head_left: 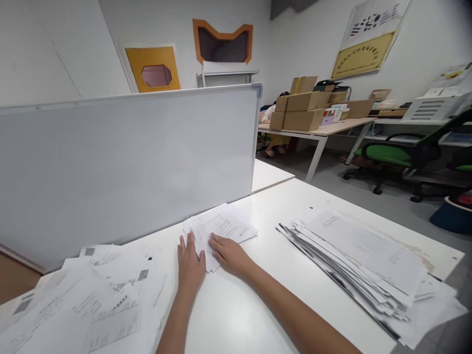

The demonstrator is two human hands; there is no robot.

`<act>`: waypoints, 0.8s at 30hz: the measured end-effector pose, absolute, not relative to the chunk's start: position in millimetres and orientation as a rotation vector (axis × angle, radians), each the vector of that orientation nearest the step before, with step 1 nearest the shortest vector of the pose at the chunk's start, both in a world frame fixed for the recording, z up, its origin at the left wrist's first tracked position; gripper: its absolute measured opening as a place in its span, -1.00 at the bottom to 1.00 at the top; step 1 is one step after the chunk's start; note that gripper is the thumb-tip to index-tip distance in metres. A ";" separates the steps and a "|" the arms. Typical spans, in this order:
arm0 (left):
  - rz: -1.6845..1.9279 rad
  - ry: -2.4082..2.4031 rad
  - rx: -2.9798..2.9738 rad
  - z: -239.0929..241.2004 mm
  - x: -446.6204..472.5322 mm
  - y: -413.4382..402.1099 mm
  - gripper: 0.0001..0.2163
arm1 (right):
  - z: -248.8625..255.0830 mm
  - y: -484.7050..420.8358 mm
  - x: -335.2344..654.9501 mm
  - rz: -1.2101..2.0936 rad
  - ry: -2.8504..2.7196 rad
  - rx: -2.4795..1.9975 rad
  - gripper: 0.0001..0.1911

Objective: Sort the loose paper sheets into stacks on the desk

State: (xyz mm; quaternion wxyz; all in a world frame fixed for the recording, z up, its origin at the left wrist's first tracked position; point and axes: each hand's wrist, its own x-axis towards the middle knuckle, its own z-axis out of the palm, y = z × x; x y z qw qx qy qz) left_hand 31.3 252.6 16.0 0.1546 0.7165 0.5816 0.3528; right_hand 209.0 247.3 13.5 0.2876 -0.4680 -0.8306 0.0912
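Observation:
A small stack of printed papers (228, 223) lies on the white table (236, 314), close to the whiteboard panel. My left hand (191, 260) rests at the stack's left edge, its fingers stretched out and apart. Flat across the front part of the top sheet lies my right hand (230, 254), fingers extended. Neither hand grips anything; both touch the papers. Parts of the sheets under my palms and fingers are hidden.
Loose printed sheets (110, 305) spread over the table's left side. A thick, uneven paper pile (354, 255) sits at the right. The whiteboard (140, 162) stands along the back edge. Beyond are cardboard boxes (302, 119) on another table and a green office chair (385, 154).

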 end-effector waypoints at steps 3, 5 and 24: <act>1.009 1.597 1.940 18.3 30.8 252.7 -0.33 | 14.9 245.1 210.3 0.247 -2.226 -1.199 -0.52; 1.029 1.548 1.823 17.6 28.5 256.2 -0.24 | 15.6 243.9 210.5 0.251 -2.235 -1.169 -0.52; 1.559 1.434 1.534 44.2 26.1 196.1 -0.43 | 2.7 250.2 227.8 0.789 -1.177 -1.160 -0.06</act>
